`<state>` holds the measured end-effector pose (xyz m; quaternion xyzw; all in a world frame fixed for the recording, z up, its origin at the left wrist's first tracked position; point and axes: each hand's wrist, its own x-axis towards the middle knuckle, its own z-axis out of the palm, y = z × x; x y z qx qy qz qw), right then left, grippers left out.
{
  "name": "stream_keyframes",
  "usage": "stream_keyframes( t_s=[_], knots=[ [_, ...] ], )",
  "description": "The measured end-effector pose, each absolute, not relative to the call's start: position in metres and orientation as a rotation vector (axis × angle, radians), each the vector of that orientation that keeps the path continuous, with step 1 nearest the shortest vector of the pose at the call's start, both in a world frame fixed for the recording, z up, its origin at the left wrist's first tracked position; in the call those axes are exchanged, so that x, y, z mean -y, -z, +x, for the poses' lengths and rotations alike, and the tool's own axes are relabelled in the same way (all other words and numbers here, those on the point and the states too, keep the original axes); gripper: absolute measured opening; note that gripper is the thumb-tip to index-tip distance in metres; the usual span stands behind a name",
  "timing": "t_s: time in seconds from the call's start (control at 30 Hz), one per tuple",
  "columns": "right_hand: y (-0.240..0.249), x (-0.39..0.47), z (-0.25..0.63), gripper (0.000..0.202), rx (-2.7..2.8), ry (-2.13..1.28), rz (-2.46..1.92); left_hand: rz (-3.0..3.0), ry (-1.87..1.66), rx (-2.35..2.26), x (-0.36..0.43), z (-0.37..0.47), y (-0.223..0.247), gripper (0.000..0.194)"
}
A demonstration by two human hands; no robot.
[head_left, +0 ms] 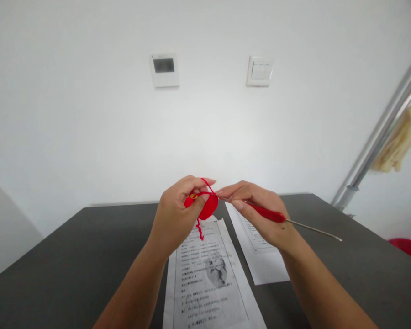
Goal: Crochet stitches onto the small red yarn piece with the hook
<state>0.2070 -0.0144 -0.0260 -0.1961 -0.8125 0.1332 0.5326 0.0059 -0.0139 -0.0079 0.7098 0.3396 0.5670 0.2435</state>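
Note:
My left hand [183,205] pinches a small piece of red crochet work [208,208] between thumb and fingers. A strand of red yarn [207,184] runs over its raised index finger, and a curly red tail [200,230] dangles below. Near my left thumb a small yellow stitch marker [193,196] sits on the piece. My right hand [256,205] is closed around a crochet hook [274,214] with a red handle and metal ends. One tip meets the right edge of the crochet work; the other points out past my wrist. The exact stitch at the tip is too small to make out.
Two printed sheets lie on the dark table [116,246]: a creased one with a picture [205,292] below my hands and another [267,265] to the right. A white wall stands behind. At right are a metal pole [373,141], yellowish cloth [399,141] and something red [409,246].

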Motion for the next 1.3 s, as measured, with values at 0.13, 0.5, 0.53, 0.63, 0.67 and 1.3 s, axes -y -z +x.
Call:
stream_keyframes(
  t_s=[0.13,0.5,0.53,0.63,0.67,1.3],
  knots=[
    [0.025,0.015,0.203,0.015,1.970,-0.212,-0.465,2.248,-1.609,-0.995,0.017,0.007,0.008,0.026],
    [0.030,0.012,0.194,0.014,1.924,-0.146,-0.402,2.431,-1.622,-1.029,0.018,0.007,0.006,0.024],
    [0.032,0.010,0.194,0.014,1.861,-0.265,-0.403,2.367,-1.623,-1.024,0.018,0.007,0.006,0.023],
    [0.035,0.005,0.195,0.012,1.642,-0.653,-0.351,2.063,-1.612,-0.942,0.018,0.005,0.007,0.021],
    [0.035,0.003,0.195,0.011,1.593,-0.738,-0.320,1.950,-1.593,-0.905,0.017,0.004,0.008,0.021],
    [0.037,0.008,0.196,0.034,1.855,0.089,-0.188,1.447,-1.296,-0.584,0.019,0.005,0.000,0.029]
  ],
)
